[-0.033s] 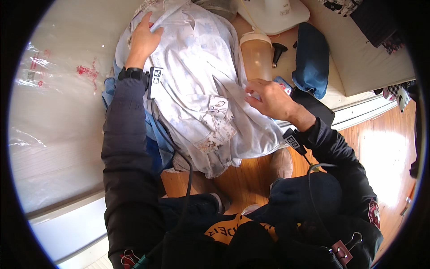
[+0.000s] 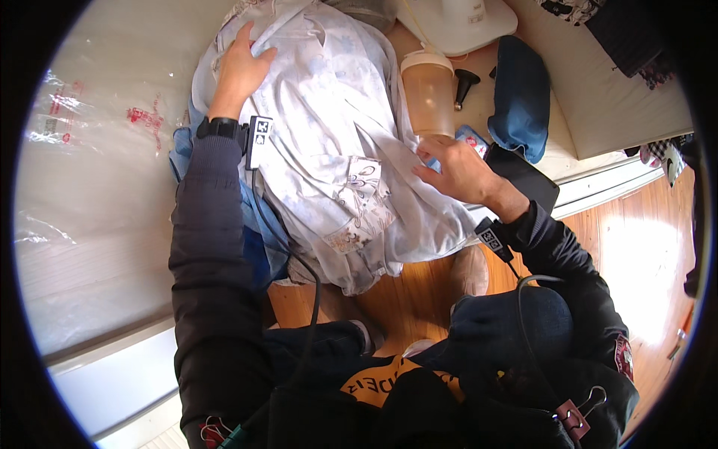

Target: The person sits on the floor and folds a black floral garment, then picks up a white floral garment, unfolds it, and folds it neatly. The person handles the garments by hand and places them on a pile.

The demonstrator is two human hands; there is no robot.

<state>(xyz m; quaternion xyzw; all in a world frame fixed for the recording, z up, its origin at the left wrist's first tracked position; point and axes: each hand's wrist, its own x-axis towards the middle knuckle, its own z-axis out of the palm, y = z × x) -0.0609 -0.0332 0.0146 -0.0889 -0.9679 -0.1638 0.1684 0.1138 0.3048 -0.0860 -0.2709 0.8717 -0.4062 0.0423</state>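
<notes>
A pale, thin patterned garment (image 2: 321,142) lies spread before me, its printed brown-and-black panel (image 2: 363,202) near the front edge. My left hand (image 2: 243,71) rests on its upper left part, fingers stretched and spread. Over the garment's right side hovers my right hand (image 2: 460,170), thumb and fingers apart and slightly bent, with no garment visibly gripped. Its fingertips are close to the base of a translucent lidded bottle (image 2: 428,93). Blue fabric (image 2: 258,232) shows from under the garment's left edge.
Clear plastic film (image 2: 105,172) covers the surface at left. Beyond my right hand are a dark blue pouch (image 2: 520,97), a black cone-shaped piece (image 2: 466,88), a black flat device (image 2: 523,178) and a white plastic container (image 2: 471,26). Cables run along both my arms.
My right hand has shifted slightly right and down, away from the garment's edge. My left hand stays almost where it was.
</notes>
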